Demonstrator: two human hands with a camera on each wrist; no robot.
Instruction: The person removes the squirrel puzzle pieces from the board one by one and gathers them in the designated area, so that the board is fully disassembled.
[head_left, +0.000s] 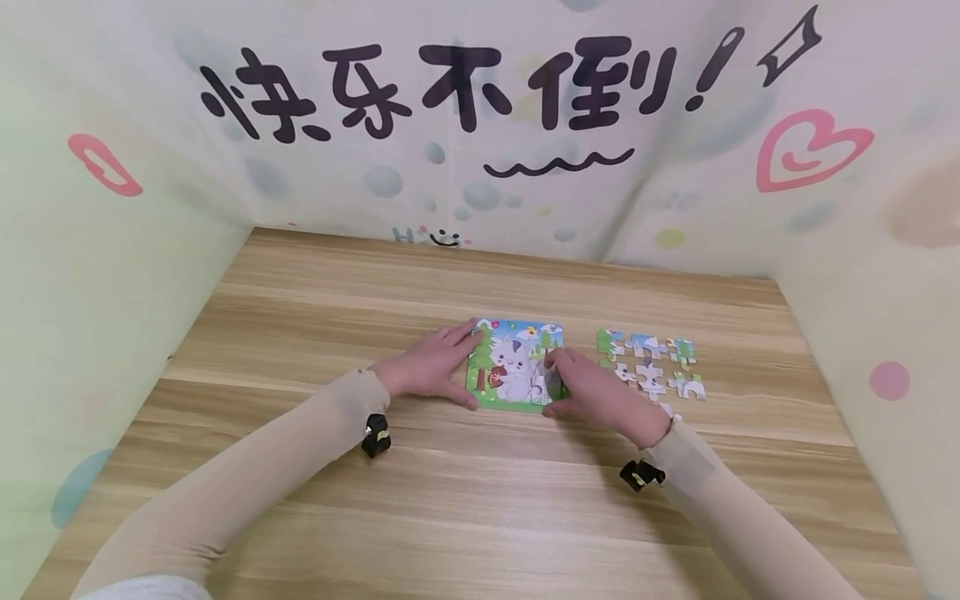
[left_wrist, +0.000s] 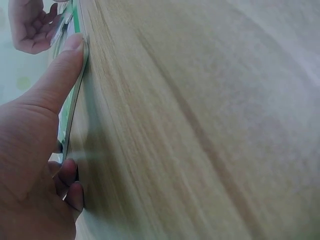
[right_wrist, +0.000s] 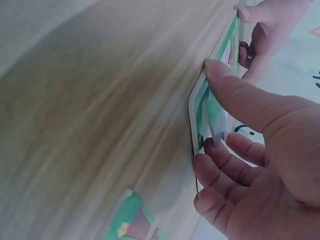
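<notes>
A framed jigsaw puzzle (head_left: pixel 510 403) with a grey-white cartoon animal among green trees lies flat on the table. My left hand (head_left: pixel 433 365) rests at its left side, thumb at the front edge and fingers stretched toward the far left corner. Over the right side of the puzzle, my right hand (head_left: pixel 596 392) has curled fingers, with the thumb touching the front edge near the corner. In the right wrist view, a thin puzzle piece (right_wrist: pixel 212 125) stands tilted up from the board at the curled fingertips. The fingers partly hide the piece's picture.
Several loose puzzle pieces (head_left: pixel 651 377) lie in rows to the right, some partly behind my right hand. The wood-grain table (head_left: pixel 480 500) is bounded by a printed white cloth (head_left: pixel 450 192) at the back and sides.
</notes>
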